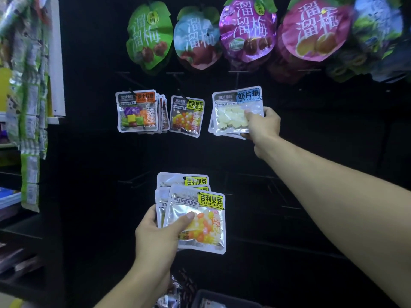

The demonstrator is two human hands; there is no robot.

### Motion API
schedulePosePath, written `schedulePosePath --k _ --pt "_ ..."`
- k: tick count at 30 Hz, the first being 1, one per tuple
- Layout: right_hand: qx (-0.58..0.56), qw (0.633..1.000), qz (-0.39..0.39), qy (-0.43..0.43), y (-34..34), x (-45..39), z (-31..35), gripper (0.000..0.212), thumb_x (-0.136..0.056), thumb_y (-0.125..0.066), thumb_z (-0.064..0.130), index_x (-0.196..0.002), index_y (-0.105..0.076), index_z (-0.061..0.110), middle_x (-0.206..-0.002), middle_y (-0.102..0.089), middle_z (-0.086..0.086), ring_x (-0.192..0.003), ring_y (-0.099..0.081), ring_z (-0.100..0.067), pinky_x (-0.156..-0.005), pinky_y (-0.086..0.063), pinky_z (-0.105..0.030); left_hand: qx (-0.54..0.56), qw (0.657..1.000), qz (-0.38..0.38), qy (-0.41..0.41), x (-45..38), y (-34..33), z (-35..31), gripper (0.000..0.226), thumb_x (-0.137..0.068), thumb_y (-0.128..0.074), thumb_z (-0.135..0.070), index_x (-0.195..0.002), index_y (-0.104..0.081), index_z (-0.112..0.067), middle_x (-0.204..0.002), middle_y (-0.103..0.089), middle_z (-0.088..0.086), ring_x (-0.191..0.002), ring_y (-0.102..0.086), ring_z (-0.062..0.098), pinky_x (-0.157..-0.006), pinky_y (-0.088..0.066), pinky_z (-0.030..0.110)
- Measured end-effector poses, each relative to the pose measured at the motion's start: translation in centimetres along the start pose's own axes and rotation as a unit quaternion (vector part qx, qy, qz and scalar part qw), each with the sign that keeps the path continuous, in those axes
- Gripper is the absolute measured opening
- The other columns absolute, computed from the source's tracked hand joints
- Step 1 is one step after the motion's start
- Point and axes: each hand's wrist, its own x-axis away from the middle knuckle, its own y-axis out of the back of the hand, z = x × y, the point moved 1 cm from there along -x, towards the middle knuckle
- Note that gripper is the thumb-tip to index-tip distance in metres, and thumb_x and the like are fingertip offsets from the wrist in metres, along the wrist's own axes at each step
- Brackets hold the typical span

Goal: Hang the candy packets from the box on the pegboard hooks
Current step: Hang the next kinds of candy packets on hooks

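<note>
Pinching the lower right corner of the milk-tablet packets [236,112] on the pegboard [311,134], the right hand [263,125] holds them upright — labels topmost. Lower down, the left hand [160,232] grips a fanned stack of jelly-bean packets [195,216], thumb pressed across the front — long axis vertical, tilted slightly.

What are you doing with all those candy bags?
A person is stocking a black pegboard with candy. The right hand holds the white milk-candy packets at their hook. The left hand holds a small stack of jelly bean packets, not yet hung. One jelly bean packet already hangs.
</note>
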Motion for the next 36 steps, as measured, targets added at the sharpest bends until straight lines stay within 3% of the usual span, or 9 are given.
schedulePosePath --k 6,11,16,19,22,24,29,33,36 --pt "-0.02 1.0 0.0 0.006 -0.4 -0.4 0.0 0.012 -0.101 -0.067 0.018 -0.113 -0.065 0.014 -0.109 -0.074 -0.002 -0.091 -0.076 -0.021 -0.064 -0.066 -0.033 0.002 1.0 0.0 0.01 -0.4 0.0 0.3 0.031 -0.083 -0.084 -0.001 -0.108 -0.073 -0.016 -0.096 -0.083 0.007 -0.084 -0.082 0.03 -0.071 -0.065 0.044" --pt "-0.001 1.0 -0.005 -0.004 -0.5 -1.2 -0.7 0.012 -0.101 -0.066 0.018 -0.113 -0.064 0.016 -0.106 -0.073 0.001 -0.086 -0.075 -0.016 -0.049 -0.054 -0.02 -0.01 1.0 0.0 0.01 -0.6 -0.1 0.6 0.03 -0.083 -0.084 -0.001 -0.107 -0.074 -0.017 -0.095 -0.083 0.006 -0.081 -0.082 0.029 -0.057 -0.064 0.035" --pt "0.042 0.998 0.007 -0.044 -0.8 -3.0 -1.6 0.005 -0.103 -0.064 0.018 -0.106 -0.067 0.02 -0.103 -0.075 0.0 -0.081 -0.076 -0.017 -0.051 -0.059 -0.025 -0.01 1.0 0.001 0.017 -0.5 0.0 0.9 0.031 -0.081 -0.085 0.003 -0.106 -0.076 -0.011 -0.088 -0.083 0.01 -0.071 -0.081 0.026 -0.05 -0.062 0.032" --pt "0.049 0.997 0.003 -0.067 -0.8 -4.3 -2.2 0.01 -0.099 -0.07 0.02 -0.109 -0.072 0.018 -0.101 -0.077 -0.002 -0.081 -0.076 -0.018 -0.051 -0.058 -0.027 -0.02 1.0 0.004 0.006 -0.6 0.3 0.6 0.031 -0.078 -0.085 0.006 -0.105 -0.076 -0.007 -0.082 -0.082 0.01 -0.063 -0.079 0.019 -0.043 -0.056 0.02" --pt "0.046 0.995 -0.009 -0.093 -0.7 -5.1 -3.2 0.029 -0.094 -0.078 0.029 -0.118 -0.07 0.014 -0.105 -0.075 -0.003 -0.086 -0.075 -0.02 -0.058 -0.06 -0.03 -0.028 1.0 0.0 -0.003 -1.0 1.1 0.3 0.032 -0.076 -0.086 0.006 -0.104 -0.076 -0.007 -0.08 -0.081 0.008 -0.058 -0.077 0.017 -0.042 -0.054 0.018" --pt "0.046 0.994 -0.007 -0.098 -0.7 -5.2 -4.1 0.034 -0.093 -0.079 0.03 -0.121 -0.068 0.013 -0.105 -0.075 -0.004 -0.086 -0.076 -0.021 -0.063 -0.062 -0.032 -0.029 1.0 -0.008 -0.008 -1.3 1.7 0.2 0.033 -0.076 -0.087 0.005 -0.104 -0.076 -0.009 -0.08 -0.082 0.008 -0.057 -0.077 0.018 -0.043 -0.055 0.021" --pt "0.028 0.991 -0.006 -0.134 -0.8 -2.9 -6.6 0.023 -0.096 -0.076 0.017 -0.109 -0.058 0.014 -0.103 -0.068 -0.004 -0.086 -0.073 -0.021 -0.065 -0.062 -0.033 -0.015 1.0 -0.017 -0.009 -1.9 2.5 0.2 0.035 -0.077 -0.086 0.005 -0.106 -0.076 -0.012 -0.086 -0.083 0.01 -0.064 -0.08 0.027 -0.049 -0.061 0.033" --pt "0.007 0.991 -0.012 -0.136 -0.6 1.0 -7.4 0.045 -0.099 -0.071 0.025 -0.138 -0.047 0.017 -0.112 -0.063 -0.005 -0.077 -0.067 -0.018 -0.077 -0.065 -0.039 0.004 1.0 -0.009 -0.009 -1.7 2.1 0.0 0.034 -0.079 -0.085 0.0 -0.108 -0.076 -0.015 -0.096 -0.083 0.01 -0.079 -0.082 0.033 -0.062 -0.064 0.038" --pt "0.07 0.994 0.065 -0.057 -0.5 4.9 -6.7 0.023 -0.099 -0.07 0.034 -0.115 -0.061 0.019 -0.117 -0.067 -0.002 -0.087 -0.071 -0.02 -0.065 -0.062 -0.033 0.014 1.0 0.001 -0.02 -1.5 1.5 -0.9 0.032 -0.081 -0.085 -0.004 -0.109 -0.075 -0.017 -0.1 -0.083 0.009 -0.085 -0.082 0.033 -0.072 -0.063 0.041"
